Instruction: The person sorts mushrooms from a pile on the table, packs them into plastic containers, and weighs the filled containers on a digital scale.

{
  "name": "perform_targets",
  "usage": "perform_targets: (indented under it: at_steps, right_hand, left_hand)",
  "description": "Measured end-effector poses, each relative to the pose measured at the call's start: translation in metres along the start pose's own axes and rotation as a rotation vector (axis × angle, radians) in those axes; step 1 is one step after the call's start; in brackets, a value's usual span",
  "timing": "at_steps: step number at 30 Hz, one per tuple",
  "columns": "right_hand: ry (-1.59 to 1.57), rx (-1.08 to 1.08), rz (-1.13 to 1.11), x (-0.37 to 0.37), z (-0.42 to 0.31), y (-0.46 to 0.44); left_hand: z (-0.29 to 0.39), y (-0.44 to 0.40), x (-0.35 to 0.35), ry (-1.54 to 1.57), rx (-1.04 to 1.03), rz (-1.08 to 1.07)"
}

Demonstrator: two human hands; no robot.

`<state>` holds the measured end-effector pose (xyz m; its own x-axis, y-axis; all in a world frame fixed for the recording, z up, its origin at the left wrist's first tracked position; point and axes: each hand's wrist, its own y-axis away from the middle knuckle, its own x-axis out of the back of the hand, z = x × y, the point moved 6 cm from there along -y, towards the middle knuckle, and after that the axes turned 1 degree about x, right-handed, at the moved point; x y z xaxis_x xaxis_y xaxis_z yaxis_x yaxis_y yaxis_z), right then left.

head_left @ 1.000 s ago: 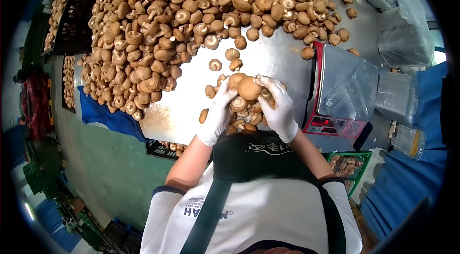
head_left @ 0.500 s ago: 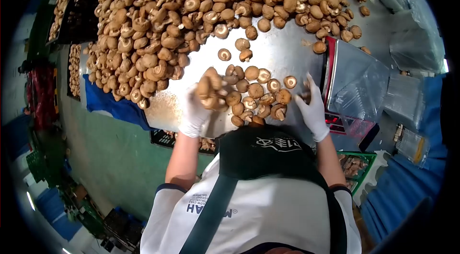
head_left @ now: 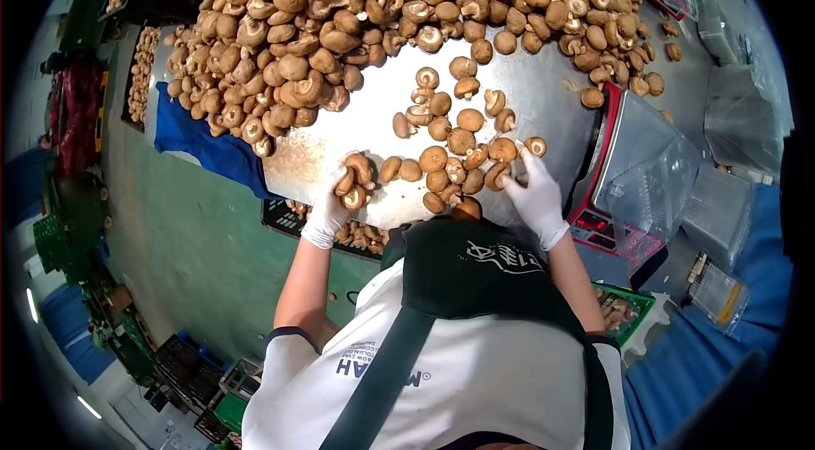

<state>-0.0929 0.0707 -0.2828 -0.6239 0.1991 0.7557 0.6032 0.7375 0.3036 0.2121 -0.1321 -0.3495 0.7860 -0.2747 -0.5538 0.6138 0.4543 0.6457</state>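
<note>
In the head view, my left hand (head_left: pixel 327 205), in a white glove, is closed around a few brown shiitake mushrooms (head_left: pixel 358 177) near the table's front edge. Some of its fingers are hidden behind them. On the metal table (head_left: pixel 382 98), a loose group of mushrooms (head_left: pixel 461 142) lies between my hands, caps and pale stems facing various ways. My right hand (head_left: pixel 538 197), also gloved, has its fingers apart at the right side of this group. Its thumb is by one mushroom (head_left: pixel 496 177) and a fingertip by another (head_left: pixel 535 146).
A large heap of mushrooms (head_left: pixel 289 34) covers the far and left parts of the table. To the right stands a red scale (head_left: pixel 594 225) with a clear plastic tray (head_left: pixel 649 170) on it. Stacked clear trays (head_left: pixel 709 204) sit farther right. Blue cloth (head_left: pixel 199 144) hangs at the left edge.
The mushrooms between my hands have spread out, with several now farther up the table. My left hand holds fewer of them. My right hand has moved in against the group.
</note>
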Motion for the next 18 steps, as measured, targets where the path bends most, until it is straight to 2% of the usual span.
perform_targets:
  at_steps: [3, 4, 7, 9, 10, 15, 17, 18]
  right_hand:
    - [-0.071, 0.140, 0.168, 0.023, -0.016, -0.021]
    - [-0.046, 0.265, 0.185, 0.024, -0.030, -0.033]
    - [0.146, 0.384, 0.067, -0.008, -0.059, -0.062]
    - [0.191, 0.215, -0.063, -0.032, -0.060, -0.076]
    - [0.184, 0.219, -0.044, -0.035, -0.056, -0.083]
    - [-0.378, 0.281, -0.053, -0.014, -0.043, -0.078]
    - [-0.349, 0.332, 0.098, 0.003, -0.038, -0.066]
    - [-0.167, 0.372, 0.184, 0.013, -0.037, -0.058]
  left_hand:
    - [-0.015, -0.001, -0.007, -0.183, -0.073, 0.010]
    - [-0.017, -0.003, -0.009, -0.156, -0.069, 0.003]
    - [-0.021, -0.006, -0.015, -0.045, -0.055, 0.013]
    - [-0.018, -0.009, -0.017, -0.002, -0.076, 0.015]
    - [-0.015, -0.010, -0.017, 0.000, -0.100, 0.013]
    - [-0.009, -0.010, -0.006, 0.008, -0.118, 0.047]
    - [-0.004, -0.007, -0.004, -0.023, -0.144, 0.086]
    - [0.000, -0.004, -0.005, -0.052, -0.150, 0.087]
